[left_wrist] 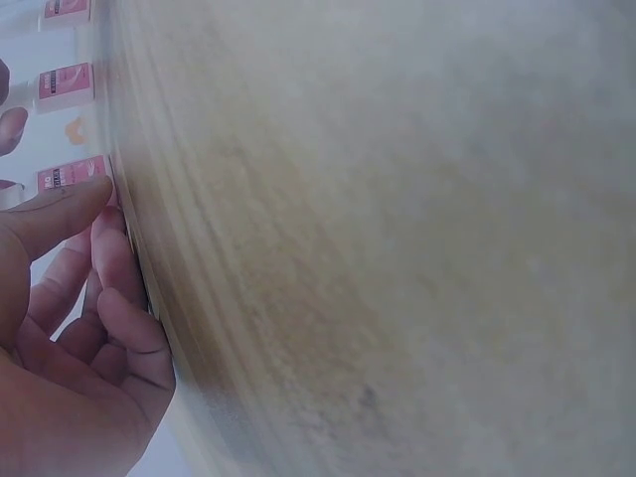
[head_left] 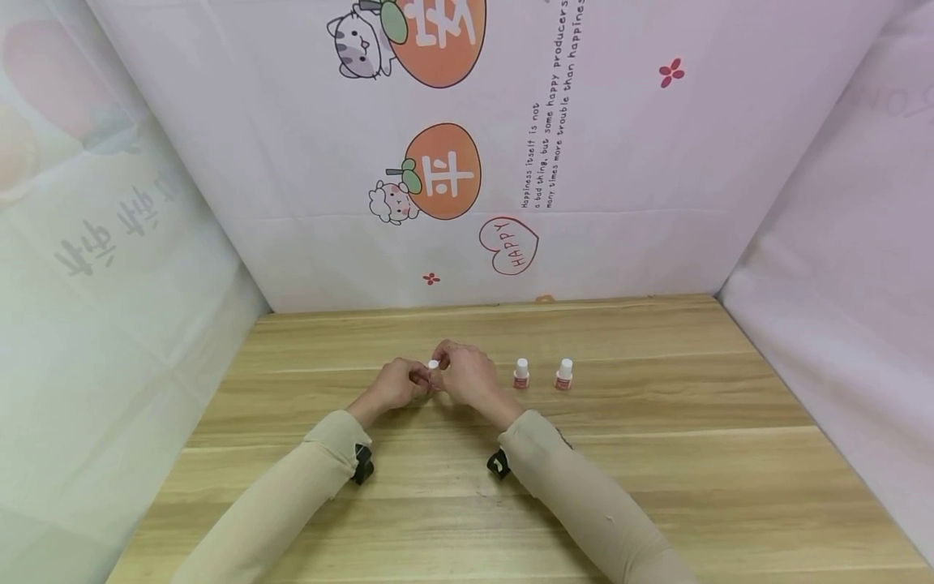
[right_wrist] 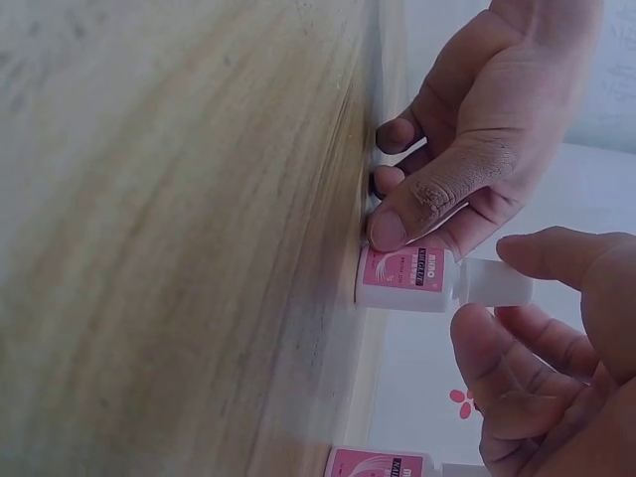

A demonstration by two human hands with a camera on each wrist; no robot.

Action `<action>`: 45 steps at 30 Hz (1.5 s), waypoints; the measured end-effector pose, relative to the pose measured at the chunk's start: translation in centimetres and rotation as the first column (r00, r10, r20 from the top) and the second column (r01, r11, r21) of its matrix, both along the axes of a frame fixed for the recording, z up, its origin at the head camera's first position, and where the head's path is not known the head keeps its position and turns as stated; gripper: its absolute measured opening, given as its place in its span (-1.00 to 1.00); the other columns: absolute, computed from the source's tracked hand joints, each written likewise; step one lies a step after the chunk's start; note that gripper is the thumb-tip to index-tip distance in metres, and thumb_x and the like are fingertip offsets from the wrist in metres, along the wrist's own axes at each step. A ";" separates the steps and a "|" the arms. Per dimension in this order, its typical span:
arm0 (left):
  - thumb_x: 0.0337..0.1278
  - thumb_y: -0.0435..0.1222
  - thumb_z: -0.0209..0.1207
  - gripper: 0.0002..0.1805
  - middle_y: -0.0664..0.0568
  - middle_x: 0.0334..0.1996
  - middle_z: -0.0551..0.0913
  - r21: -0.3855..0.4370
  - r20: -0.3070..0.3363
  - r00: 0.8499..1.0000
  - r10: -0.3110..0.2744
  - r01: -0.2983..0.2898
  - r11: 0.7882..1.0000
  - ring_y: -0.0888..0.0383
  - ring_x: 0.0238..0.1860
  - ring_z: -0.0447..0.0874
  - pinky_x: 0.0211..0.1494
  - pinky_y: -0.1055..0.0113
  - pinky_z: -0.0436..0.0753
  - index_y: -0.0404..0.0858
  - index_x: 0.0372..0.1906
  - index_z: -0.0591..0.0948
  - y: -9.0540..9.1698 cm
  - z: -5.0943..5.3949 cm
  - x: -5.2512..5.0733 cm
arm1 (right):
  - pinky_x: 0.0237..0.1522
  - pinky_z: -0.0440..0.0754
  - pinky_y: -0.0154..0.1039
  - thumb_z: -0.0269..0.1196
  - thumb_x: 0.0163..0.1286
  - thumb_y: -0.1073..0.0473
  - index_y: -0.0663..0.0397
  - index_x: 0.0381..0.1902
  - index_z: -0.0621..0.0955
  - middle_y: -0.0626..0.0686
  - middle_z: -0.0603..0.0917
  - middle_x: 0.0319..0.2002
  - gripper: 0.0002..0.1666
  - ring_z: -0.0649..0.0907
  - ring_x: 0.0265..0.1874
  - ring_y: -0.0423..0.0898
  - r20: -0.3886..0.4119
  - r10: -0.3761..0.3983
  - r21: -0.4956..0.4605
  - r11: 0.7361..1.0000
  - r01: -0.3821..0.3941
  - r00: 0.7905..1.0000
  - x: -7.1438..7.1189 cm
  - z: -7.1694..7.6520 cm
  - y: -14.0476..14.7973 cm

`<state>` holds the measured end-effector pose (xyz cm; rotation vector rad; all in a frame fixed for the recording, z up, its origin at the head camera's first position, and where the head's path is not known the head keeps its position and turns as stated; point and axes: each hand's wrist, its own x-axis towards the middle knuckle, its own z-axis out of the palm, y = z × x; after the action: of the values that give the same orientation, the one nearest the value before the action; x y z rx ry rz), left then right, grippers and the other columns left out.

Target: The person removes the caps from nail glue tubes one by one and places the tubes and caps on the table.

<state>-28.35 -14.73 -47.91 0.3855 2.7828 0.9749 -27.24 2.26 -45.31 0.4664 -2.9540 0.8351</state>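
A small nail glue bottle (right_wrist: 405,286) with a pink label and a white cap (right_wrist: 499,284) stands upright on the wooden table. Low on its body, my left hand (head_left: 396,383) pinches it between thumb and fingers; in the right wrist view the left thumb presses the label's edge. From the other side my right hand (head_left: 469,375) has its thumb and fingers round the white cap. The cap sits on the bottle's neck. In the head view the hands hide most of the bottle. Part of the label (left_wrist: 75,174) shows above the left thumb in the left wrist view.
Two similar bottles stand upright to the right of my hands: a nearer one (head_left: 521,375) and a farther one (head_left: 564,375). White printed cloth (head_left: 350,268) rises behind the wooden table (head_left: 657,454) and along both sides.
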 end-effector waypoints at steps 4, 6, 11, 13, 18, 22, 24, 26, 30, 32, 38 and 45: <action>0.03 -0.47 0.25 -0.79 0.03 -0.39 0.76 -0.001 -0.004 1.000 -0.001 0.001 1.000 0.23 -0.37 0.55 -0.21 0.37 0.52 -0.25 -0.20 0.76 0.0 0.0 0.0 | -0.33 0.54 -0.22 0.37 0.27 -0.01 -0.20 -0.17 0.62 -0.15 0.73 -0.24 -0.80 0.63 -0.28 -0.13 0.006 -0.002 -0.006 1.000 0.002 1.000 -0.1 0.0 0.0; 0.04 -0.46 0.26 -0.79 0.03 -0.38 0.76 -0.004 -0.007 1.000 0.000 0.000 1.000 0.23 -0.37 0.55 -0.21 0.37 0.52 -0.25 -0.19 0.76 0.0 0.0 0.0 | -0.34 0.54 -0.22 0.36 0.27 0.00 -0.21 -0.18 0.62 -0.15 0.73 -0.22 -0.81 0.63 -0.28 -0.13 0.005 0.002 -0.009 1.000 -0.002 1.000 -0.1 0.0 0.0; 0.05 -0.46 0.25 -0.78 0.04 -0.39 0.77 -0.007 -0.009 1.000 0.001 -0.001 1.000 0.23 -0.38 0.55 -0.22 0.37 0.50 -0.24 -0.19 0.76 -0.1 0.0 0.0 | -0.35 0.54 -0.23 0.37 0.26 -0.01 -0.19 -0.15 0.63 -0.13 0.74 -0.23 -0.78 0.64 -0.30 -0.13 0.005 -0.001 -0.017 1.000 0.001 1.000 -0.1 0.1 0.0; 0.05 -0.46 0.24 -0.77 0.04 -0.39 0.77 -0.003 -0.003 1.000 0.002 -0.002 1.000 0.22 -0.38 0.54 -0.22 0.37 0.50 -0.23 -0.18 0.77 -0.1 0.0 -0.1 | -0.34 0.53 -0.23 0.38 0.26 -0.02 -0.18 -0.16 0.63 -0.12 0.73 -0.24 -0.77 0.63 -0.31 -0.14 0.006 -0.006 -0.020 1.000 0.006 1.000 -0.1 0.1 0.0; 0.06 -0.46 0.22 -0.74 0.06 -0.38 0.76 -0.002 -0.001 1.000 0.001 -0.001 1.000 0.22 -0.37 0.54 -0.21 0.37 0.50 -0.22 -0.15 0.77 -0.1 0.0 -0.1 | -0.35 0.53 -0.24 0.37 0.27 0.01 -0.16 -0.18 0.63 -0.12 0.73 -0.26 -0.81 0.62 -0.32 -0.14 0.000 -0.003 -0.013 1.000 0.003 1.000 -0.1 0.2 0.0; 0.06 -0.45 0.22 -0.75 0.06 -0.38 0.76 -0.007 -0.002 1.000 -0.002 0.002 1.000 0.21 -0.37 0.54 -0.20 0.35 0.51 -0.21 -0.16 0.77 -0.1 0.0 -0.2 | -0.34 0.54 -0.23 0.37 0.28 0.02 -0.16 -0.17 0.63 -0.12 0.73 -0.25 -0.80 0.63 -0.32 -0.13 -0.011 0.005 -0.007 1.000 -0.005 1.000 -0.1 0.2 -0.1; 0.07 -0.44 0.22 -0.76 0.07 -0.38 0.76 -0.009 0.004 1.000 -0.002 0.002 1.000 0.21 -0.37 0.54 -0.20 0.35 0.51 -0.21 -0.17 0.77 -0.2 -0.1 -0.2 | -0.33 0.54 -0.23 0.37 0.27 0.01 -0.15 -0.16 0.63 -0.12 0.73 -0.26 -0.79 0.63 -0.32 -0.13 -0.009 0.003 -0.012 1.000 -0.003 1.000 -0.1 0.2 -0.1; 0.09 -0.44 0.22 -0.77 0.07 -0.38 0.76 -0.008 0.012 1.000 -0.001 0.001 1.000 0.21 -0.37 0.54 -0.19 0.35 0.51 -0.20 -0.17 0.77 -0.2 -0.1 -0.2 | -0.32 0.53 -0.23 0.38 0.27 0.00 -0.14 -0.16 0.63 -0.11 0.73 -0.27 -0.77 0.62 -0.32 -0.13 -0.003 -0.001 -0.020 1.000 0.001 1.000 0.0 0.2 0.0; 0.11 -0.44 0.23 -0.78 0.07 -0.37 0.76 -0.008 0.019 1.000 0.000 0.000 1.000 0.21 -0.36 0.55 -0.19 0.35 0.51 -0.21 -0.15 0.77 -0.2 -0.1 -0.2 | -0.32 0.53 -0.23 0.38 0.26 0.01 -0.13 -0.18 0.62 -0.11 0.73 -0.28 -0.79 0.62 -0.33 -0.13 -0.004 0.000 -0.028 1.000 0.000 1.000 0.0 0.1 0.0; 0.11 -0.44 0.24 -0.78 0.07 -0.37 0.76 -0.005 0.019 1.000 0.001 -0.001 1.000 0.21 -0.36 0.55 -0.20 0.35 0.51 -0.21 -0.15 0.77 -0.2 -0.2 -0.2 | -0.32 0.54 -0.22 0.37 0.26 0.04 -0.13 -0.19 0.63 -0.10 0.73 -0.27 -0.80 0.62 -0.33 -0.12 -0.010 0.005 -0.027 1.000 -0.006 1.000 0.0 0.1 -0.1; 0.07 -0.46 0.23 -0.80 0.04 -0.38 0.77 -0.001 0.004 1.000 -0.006 0.006 1.000 0.22 -0.37 0.55 -0.20 0.36 0.52 -0.24 -0.20 0.76 -0.2 -0.3 -0.2 | -0.31 0.55 -0.23 0.38 0.26 0.04 -0.12 -0.17 0.63 -0.09 0.73 -0.26 -0.79 0.61 -0.34 -0.12 -0.005 0.010 -0.031 0.999 -0.010 1.000 0.1 0.0 -0.1; 0.06 -0.47 0.23 -0.78 0.04 -0.38 0.77 0.009 0.001 1.000 -0.007 0.007 1.000 0.23 -0.37 0.55 -0.21 0.36 0.51 -0.24 -0.19 0.77 -0.2 -0.5 -0.1 | -0.31 0.55 -0.22 0.38 0.27 0.05 -0.12 -0.18 0.62 -0.08 0.73 -0.25 -0.80 0.62 -0.34 -0.12 -0.006 0.009 -0.028 1.000 -0.009 1.000 0.1 0.0 -0.1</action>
<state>-28.50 -14.95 -48.41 0.3962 2.7750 0.9859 -27.14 2.12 -45.27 0.4805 -2.9331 0.8734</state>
